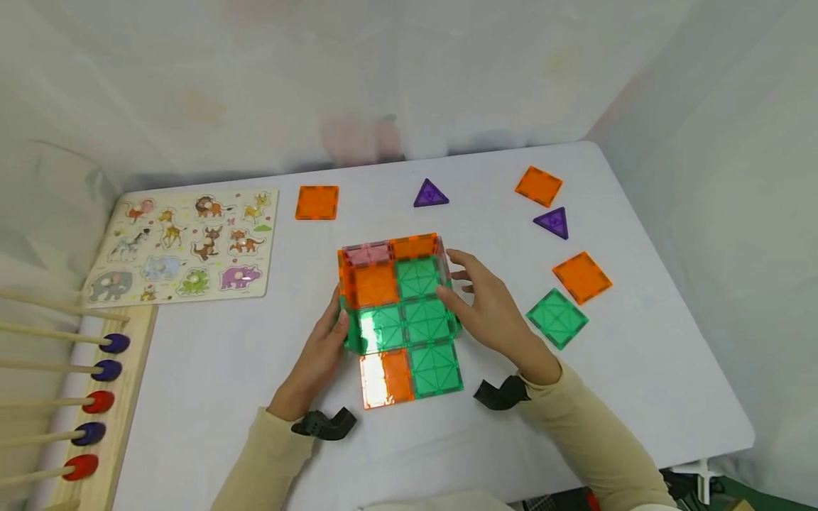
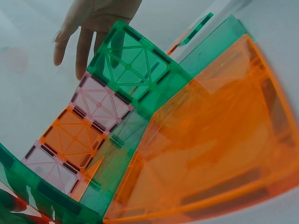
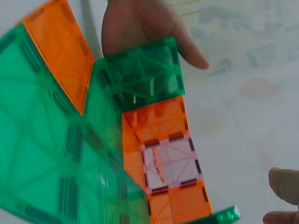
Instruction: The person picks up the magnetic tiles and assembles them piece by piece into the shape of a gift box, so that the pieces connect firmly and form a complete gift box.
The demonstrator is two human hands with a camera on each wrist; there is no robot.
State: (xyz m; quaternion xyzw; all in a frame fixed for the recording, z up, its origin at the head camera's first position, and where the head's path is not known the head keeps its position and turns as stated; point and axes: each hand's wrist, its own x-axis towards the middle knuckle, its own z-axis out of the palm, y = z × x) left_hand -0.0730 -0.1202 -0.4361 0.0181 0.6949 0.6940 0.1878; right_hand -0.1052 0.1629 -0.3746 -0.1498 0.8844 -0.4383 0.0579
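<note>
One open magnetic-tile box (image 1: 426, 319) is set right of the animal puzzle board (image 1: 185, 255). Its left wall (image 3: 145, 74) appears to be braced from outside by the left hand (image 1: 322, 351), and its right wall (image 2: 100, 105) is flanked by the right hand (image 1: 488, 309), fingers spread; the hands are apart, and whether the right wall is touched cannot be told. Wall-squaring seems to be in hand; the folded-out two-tile flap (image 1: 422, 372) probably calls for gentle raising next.
</note>
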